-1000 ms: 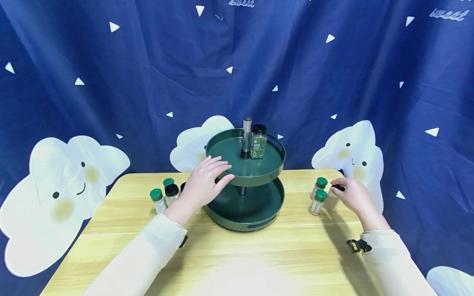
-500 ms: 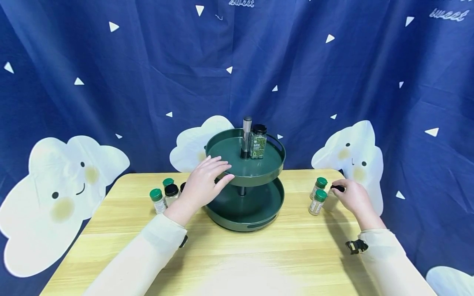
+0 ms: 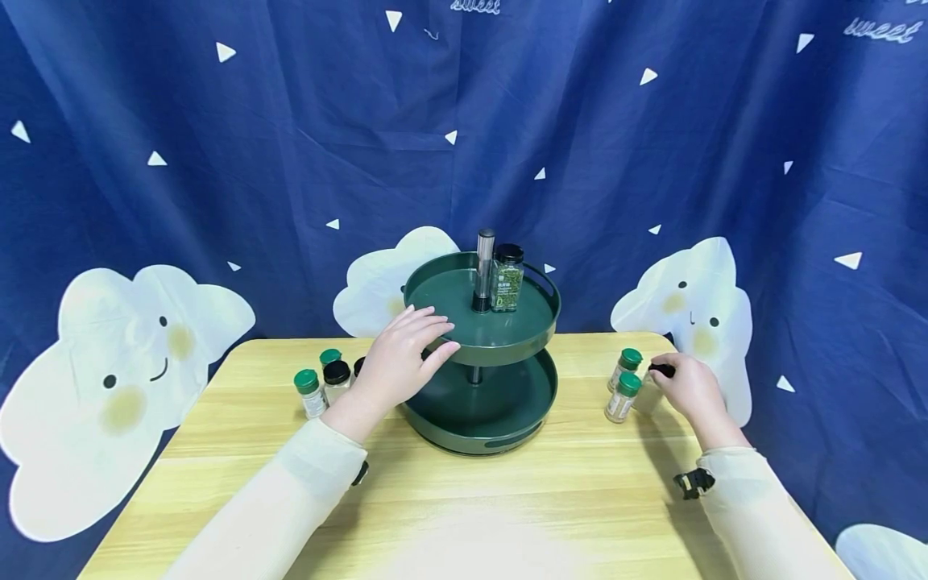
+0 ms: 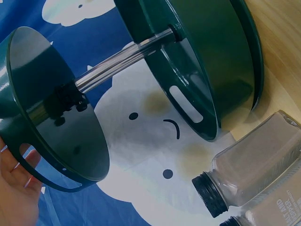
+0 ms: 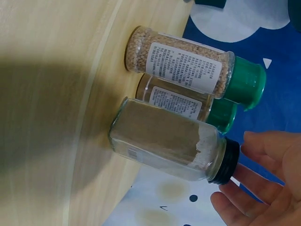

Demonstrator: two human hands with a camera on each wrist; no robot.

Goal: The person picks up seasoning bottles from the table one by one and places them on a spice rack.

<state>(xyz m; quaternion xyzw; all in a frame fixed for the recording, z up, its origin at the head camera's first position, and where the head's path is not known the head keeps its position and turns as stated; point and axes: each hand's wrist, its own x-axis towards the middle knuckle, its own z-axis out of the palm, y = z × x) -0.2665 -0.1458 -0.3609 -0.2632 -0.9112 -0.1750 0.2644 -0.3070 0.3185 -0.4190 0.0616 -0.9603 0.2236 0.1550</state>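
My left hand [image 3: 397,359] rests at the left rim of the upper tier of a dark green two-tier turntable rack [image 3: 478,354], its fingers extended. In the left wrist view, part of the fingers [image 4: 31,159] shows through the handle slot of that tier. My right hand [image 3: 692,387] holds the black cap of a square glass spice jar [image 5: 162,136] between thumb and fingers. Pale brown powder fills most of this jar, which stands on the table. Right beside it are two green-capped shakers [image 5: 181,61], one holding small tan grains.
On the upper tier, a black-capped jar of green herbs [image 3: 507,278] stands by the metal post [image 3: 483,270]. Left of the rack are green-capped shakers [image 3: 310,393] and black-capped jars [image 4: 258,160], partly behind my left hand. A blue cloud-print curtain [image 3: 464,121] hangs behind the wooden table [image 3: 580,483].
My right hand and wrist have shifted slightly, staying at the black cap. The left hand, rack and jars keep their places.
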